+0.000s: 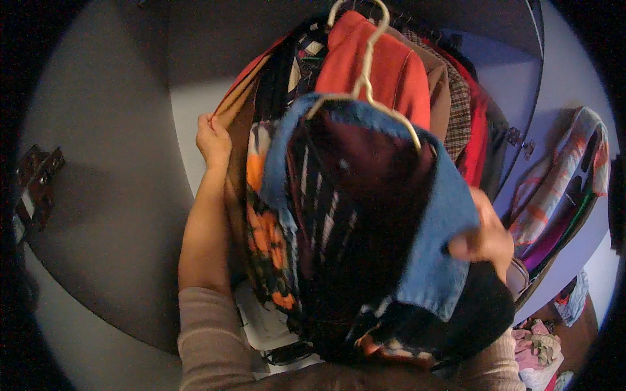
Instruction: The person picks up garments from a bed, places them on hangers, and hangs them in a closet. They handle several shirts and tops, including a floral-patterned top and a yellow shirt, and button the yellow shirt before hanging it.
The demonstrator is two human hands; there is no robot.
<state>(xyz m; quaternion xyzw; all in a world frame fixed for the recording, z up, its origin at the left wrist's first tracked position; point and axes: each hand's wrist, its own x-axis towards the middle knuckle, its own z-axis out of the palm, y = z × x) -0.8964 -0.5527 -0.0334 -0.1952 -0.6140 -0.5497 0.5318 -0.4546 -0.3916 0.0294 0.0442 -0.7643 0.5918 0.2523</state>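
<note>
A dark jacket point(495, 303) with a blue denim collar point(433, 241) and orange floral panels hangs close in front of me on a cream wire hanger point(367, 62). My right hand point(486, 238) is closed on the collar's right side, thumb over the denim, slightly blurred. To the left, my left hand point(214, 140) pinches the edge of a tan and red garment point(246, 88) and draws it out sideways. The jacket's front hangs open on a dark lining. Its lower part is cut off near my body.
Behind the jacket, an orange-red garment point(372, 58), a checked jacket point(458, 107) and several others hang in a wardrobe. A grey door point(111, 189) stands on the left. Scarf-like cloths point(561, 163) hang over the right door, and clothes point(538, 355) lie at lower right.
</note>
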